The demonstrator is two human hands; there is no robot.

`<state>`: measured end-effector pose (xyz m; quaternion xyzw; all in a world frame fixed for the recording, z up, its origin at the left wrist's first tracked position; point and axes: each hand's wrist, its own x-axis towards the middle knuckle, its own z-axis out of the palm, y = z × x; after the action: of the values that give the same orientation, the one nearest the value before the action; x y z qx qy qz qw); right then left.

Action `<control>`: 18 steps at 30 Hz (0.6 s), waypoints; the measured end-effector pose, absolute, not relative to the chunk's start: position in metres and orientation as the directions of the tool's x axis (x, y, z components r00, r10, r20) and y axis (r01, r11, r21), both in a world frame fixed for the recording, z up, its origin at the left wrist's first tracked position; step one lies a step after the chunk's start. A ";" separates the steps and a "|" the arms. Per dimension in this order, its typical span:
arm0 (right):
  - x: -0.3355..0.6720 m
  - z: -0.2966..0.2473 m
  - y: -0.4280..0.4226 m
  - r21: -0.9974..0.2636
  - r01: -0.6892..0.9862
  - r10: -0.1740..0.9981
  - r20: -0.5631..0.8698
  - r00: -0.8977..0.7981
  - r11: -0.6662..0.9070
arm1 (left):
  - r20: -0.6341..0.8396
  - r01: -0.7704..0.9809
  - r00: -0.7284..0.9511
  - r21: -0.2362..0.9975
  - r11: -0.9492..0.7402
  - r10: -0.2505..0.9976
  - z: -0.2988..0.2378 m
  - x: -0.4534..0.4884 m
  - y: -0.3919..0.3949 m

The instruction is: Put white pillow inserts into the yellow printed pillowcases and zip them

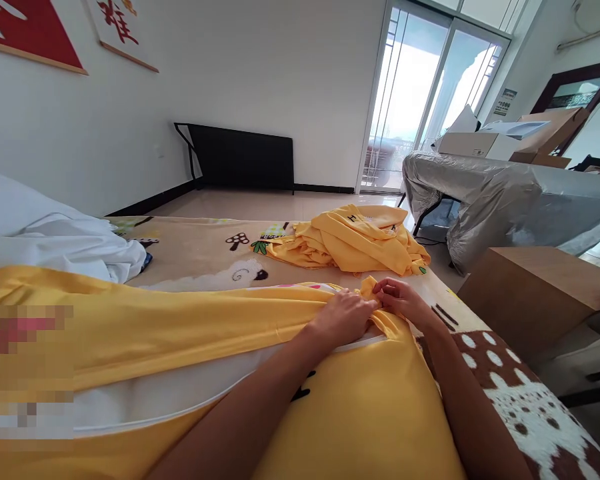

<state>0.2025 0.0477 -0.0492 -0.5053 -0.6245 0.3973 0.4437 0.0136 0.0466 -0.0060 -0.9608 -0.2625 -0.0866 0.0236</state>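
The yellow cover (380,407) lies over the patterned blanket (190,247), its long opening baring white material (170,393). At the cover's far right end, the left hand (347,315) curls closed on the edge, seemingly steadying it, while the right hand (403,300) pinches gathered fabric between its fingertips. Beyond the cover, crumpled yellow cloth (347,240) sits, probably out of the way.

A red scroll (30,33) hangs at ten o'clock; a black panel (243,160) stands at eleven, sliding glass doors (417,77) between one and two. Toward two, boxes (467,145) rest on plastic-draped furniture (485,193); a brown box (535,287) sits at three.
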 end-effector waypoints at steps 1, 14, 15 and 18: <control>0.202 -0.051 0.050 -0.932 0.315 0.984 0.176 -0.042 0.180 | 0.183 0.491 0.859 -0.031 -0.871 0.478 -0.006 0.013 0.044; 0.209 -0.080 0.071 -0.940 0.319 0.983 0.158 0.096 0.120 | 0.134 0.335 0.939 -0.128 -0.934 0.318 0.005 0.010 0.007; 0.208 -0.081 0.072 -0.942 0.310 0.982 0.165 0.097 0.127 | 0.118 0.345 0.936 -0.121 -0.931 0.332 0.007 0.010 0.005; 0.208 -0.076 0.072 -0.945 0.287 0.975 0.197 0.106 0.160 | 0.103 0.436 0.898 -0.084 -0.896 0.427 0.010 0.012 0.000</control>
<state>0.2085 0.0716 -0.0764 -0.5495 -0.5738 0.3434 0.5009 0.0124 0.0003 0.0103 -0.9728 -0.2218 -0.0412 0.0524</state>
